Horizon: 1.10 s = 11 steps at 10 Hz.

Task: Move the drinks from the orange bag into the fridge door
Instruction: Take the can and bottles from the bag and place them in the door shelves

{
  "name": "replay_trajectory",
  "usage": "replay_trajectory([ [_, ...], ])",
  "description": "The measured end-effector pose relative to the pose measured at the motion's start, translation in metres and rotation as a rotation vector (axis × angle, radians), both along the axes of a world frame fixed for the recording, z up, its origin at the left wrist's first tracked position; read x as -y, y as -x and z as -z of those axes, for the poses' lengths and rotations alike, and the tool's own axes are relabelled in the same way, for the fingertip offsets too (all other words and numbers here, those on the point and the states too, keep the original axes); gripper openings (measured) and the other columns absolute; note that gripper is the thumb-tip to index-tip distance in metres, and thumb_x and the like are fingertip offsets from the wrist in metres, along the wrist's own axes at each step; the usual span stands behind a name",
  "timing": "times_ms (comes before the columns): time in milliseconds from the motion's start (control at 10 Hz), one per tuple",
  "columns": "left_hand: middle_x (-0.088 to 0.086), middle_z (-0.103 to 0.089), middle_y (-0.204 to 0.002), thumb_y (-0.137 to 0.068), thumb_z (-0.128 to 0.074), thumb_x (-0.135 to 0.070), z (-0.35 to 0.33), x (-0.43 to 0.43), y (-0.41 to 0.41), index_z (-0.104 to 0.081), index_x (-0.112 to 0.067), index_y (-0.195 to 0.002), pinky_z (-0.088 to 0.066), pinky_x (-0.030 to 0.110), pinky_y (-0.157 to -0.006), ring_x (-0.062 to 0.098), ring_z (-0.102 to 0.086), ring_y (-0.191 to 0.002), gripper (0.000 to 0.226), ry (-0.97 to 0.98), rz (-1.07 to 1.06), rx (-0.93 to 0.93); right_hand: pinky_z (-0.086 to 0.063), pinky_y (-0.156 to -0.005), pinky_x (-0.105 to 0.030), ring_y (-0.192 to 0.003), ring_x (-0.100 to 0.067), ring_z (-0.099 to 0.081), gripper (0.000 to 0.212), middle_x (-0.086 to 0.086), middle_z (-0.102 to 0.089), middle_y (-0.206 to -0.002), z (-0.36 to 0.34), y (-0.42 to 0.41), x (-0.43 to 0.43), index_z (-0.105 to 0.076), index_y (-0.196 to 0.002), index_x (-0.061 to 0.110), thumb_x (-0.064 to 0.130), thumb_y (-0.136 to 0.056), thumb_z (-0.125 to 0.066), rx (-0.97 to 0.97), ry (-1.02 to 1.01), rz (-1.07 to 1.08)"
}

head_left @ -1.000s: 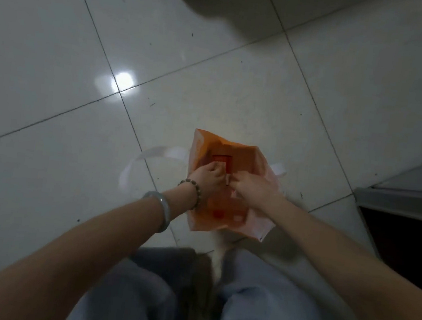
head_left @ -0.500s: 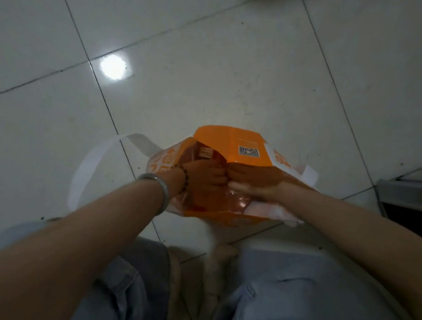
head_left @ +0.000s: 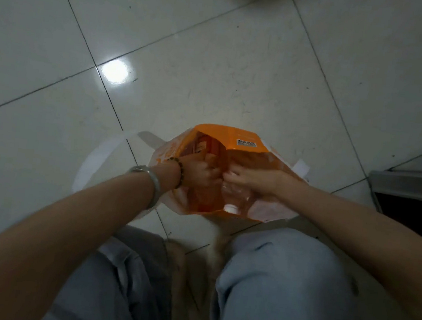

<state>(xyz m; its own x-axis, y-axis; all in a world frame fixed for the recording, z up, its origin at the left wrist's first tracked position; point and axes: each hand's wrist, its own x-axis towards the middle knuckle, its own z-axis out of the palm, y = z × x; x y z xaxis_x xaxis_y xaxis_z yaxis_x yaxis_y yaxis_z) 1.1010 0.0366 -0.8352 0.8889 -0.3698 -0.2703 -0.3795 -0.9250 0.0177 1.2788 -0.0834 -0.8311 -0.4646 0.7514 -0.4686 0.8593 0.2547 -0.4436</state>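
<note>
A white strap handle (head_left: 105, 153) loops out from the bag's left side onto the floor, and the person's knees in grey-blue trousers (head_left: 282, 286) crowd the near edge. The orange bag (head_left: 233, 138) stands open on the floor, a clear bottle with a white cap (head_left: 231, 208) lying inside it near the front. The left hand (head_left: 200, 171) is curled inside the bag, the right hand (head_left: 255, 179) beside it, fingers bent; what either grips cannot be told. The floor is pale glossy tile (head_left: 215, 68) with a lamp glare (head_left: 114, 71). A dark opening (head_left: 413, 219) lies at right.
</note>
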Motion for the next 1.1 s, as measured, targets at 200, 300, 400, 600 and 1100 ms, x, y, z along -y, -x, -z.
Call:
replay_trajectory([
  [200,0.017,-0.062,-0.108,-0.085,-0.056,-0.018,-0.141,-0.019,-0.002,-0.047,-0.009,-0.121,-0.052,0.047,-0.073,0.037,-0.062,-0.090,0.038,0.229,-0.513,-0.232,-0.046,-0.089,-0.044,-0.112,-0.032,-0.052,0.054,-0.013,-0.055,-0.124,-0.123,-0.010,0.017,-0.045,-0.125,0.013,0.011,-0.075,-0.067,-0.050,-0.094,0.282],
  [300,0.015,-0.057,-0.122,-0.076,-0.071,-0.024,-0.228,-0.009,0.006,-0.043,-0.010,-0.129,-0.051,0.043,-0.075,0.035,-0.061,-0.097,0.061,0.290,-0.654,-0.239,-0.046,-0.077,-0.033,-0.099,-0.031,-0.057,0.054,-0.013,-0.058,-0.118,-0.212,-0.002,0.031,-0.050,-0.120,0.009,0.015,-0.072,-0.074,-0.184,-0.109,0.500],
  [400,0.015,-0.062,-0.115,-0.070,-0.077,-0.033,-0.314,0.000,0.014,-0.046,-0.013,-0.126,-0.053,0.041,-0.068,0.036,-0.063,-0.089,0.067,0.294,-0.705,-0.174,-0.050,-0.085,-0.043,-0.102,-0.035,-0.058,0.071,-0.014,-0.057,-0.122,-0.303,0.009,0.053,-0.046,-0.127,0.012,0.020,-0.066,-0.081,-0.238,-0.110,0.738],
  [600,0.005,-0.061,-0.120,-0.068,-0.075,-0.044,-0.479,0.029,0.023,-0.046,-0.023,-0.125,-0.052,0.040,-0.084,0.026,-0.060,-0.102,0.068,0.519,-1.021,-0.179,-0.042,-0.077,-0.025,-0.093,-0.017,-0.058,0.065,-0.009,-0.066,-0.106,-0.489,0.041,0.095,-0.053,-0.116,0.009,0.025,-0.061,-0.085,-0.342,-0.172,1.371],
  [1100,0.001,-0.063,-0.118,-0.061,-0.082,-0.043,-0.745,0.124,-0.036,-0.049,-0.020,-0.122,-0.053,0.031,-0.081,0.014,-0.059,-0.095,0.073,0.923,-0.738,0.041,-0.041,-0.068,-0.012,-0.084,-0.001,-0.054,0.066,0.013,-0.055,-0.097,-0.747,0.101,0.233,-0.052,-0.118,0.020,0.030,-0.062,-0.084,-0.356,-0.488,2.031],
])
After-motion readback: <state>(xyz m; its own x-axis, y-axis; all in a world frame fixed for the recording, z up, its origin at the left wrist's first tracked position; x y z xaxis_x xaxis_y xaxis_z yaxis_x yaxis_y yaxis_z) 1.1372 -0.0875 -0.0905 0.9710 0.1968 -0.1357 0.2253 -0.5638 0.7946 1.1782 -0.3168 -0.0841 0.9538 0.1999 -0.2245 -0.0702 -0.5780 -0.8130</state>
